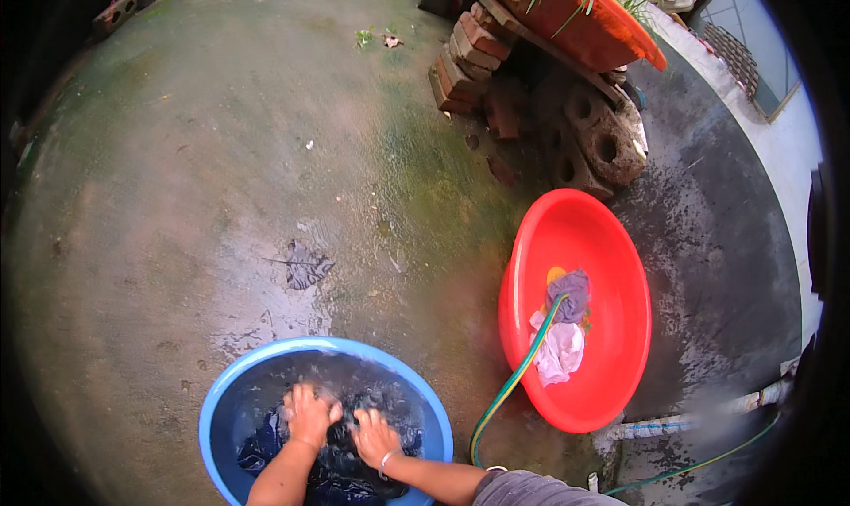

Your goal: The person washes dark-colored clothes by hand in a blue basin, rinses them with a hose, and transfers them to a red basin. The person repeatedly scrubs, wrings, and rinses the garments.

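A blue plastic basin [223, 391] stands on the wet concrete at the lower left, holding water and a dark blue cloth [345, 466]. My left hand [309, 413] is closed around a bunched part of the cloth in the water. My right hand [374, 435], with a bangle on the wrist, grips the same cloth right beside it. Both forearms come in from the lower edge.
A red basin [611, 240] to the right holds grey, white and pink clothes [562, 329], with a green hose [509, 386] running into it. Stacked bricks [469, 59] and an orange planter [593, 19] stand behind. A leaf [305, 265] lies on the wet ground.
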Motion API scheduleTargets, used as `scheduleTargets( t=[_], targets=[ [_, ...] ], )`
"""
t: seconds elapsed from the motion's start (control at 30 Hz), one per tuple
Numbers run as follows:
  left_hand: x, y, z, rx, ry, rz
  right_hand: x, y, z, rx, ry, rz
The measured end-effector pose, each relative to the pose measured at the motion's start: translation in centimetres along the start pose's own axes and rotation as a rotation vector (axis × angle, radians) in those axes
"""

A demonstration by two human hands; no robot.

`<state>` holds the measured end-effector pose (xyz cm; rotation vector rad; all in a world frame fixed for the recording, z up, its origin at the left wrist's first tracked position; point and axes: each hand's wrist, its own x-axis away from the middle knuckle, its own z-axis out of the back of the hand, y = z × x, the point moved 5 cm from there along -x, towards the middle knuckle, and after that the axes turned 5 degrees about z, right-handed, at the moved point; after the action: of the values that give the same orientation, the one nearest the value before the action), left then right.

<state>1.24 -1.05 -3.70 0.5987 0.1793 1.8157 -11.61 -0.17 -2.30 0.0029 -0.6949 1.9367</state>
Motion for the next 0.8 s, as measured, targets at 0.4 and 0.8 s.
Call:
scheduleTargets(
  t=[0.4,0.8],
  targets=[
    [-1.1,2.6,7.0,0.270,0.147,-0.070,-7.6,3.5,1.6,-0.927,-0.038,-0.561],
    [12.3,1.7,5.6,0.109,-0.055,-0.267,8.1,-1.4,4.7,-0.111,-0.195,0.284]
  ],
)
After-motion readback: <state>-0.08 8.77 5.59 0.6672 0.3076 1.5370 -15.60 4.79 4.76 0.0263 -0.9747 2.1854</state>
